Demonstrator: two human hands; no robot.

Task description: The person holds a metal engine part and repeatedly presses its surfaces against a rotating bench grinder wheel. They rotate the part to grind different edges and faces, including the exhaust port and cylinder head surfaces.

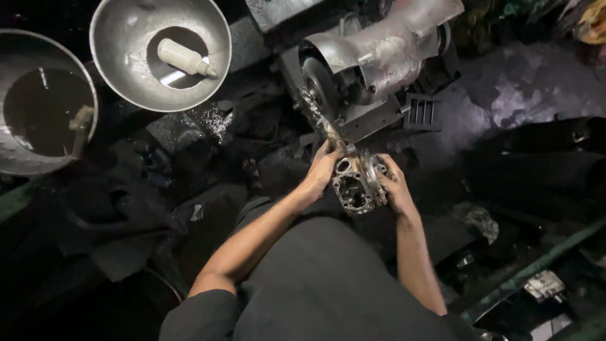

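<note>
Dark, greasy floor hides detail; both hands (356, 177) grip a metal engine casting (355, 183), fingers partly hidden.

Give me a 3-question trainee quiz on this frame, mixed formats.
1. True or false: both hands, left hand and right hand, grip the metal engine part.
2. What lies in the metal bowl at top? A) white plastic bottle B) wrench C) rag
3. Fill in: the round metal basin at far left holds dark ____.

Key: 1 true; 2 A; 3 liquid.
</note>
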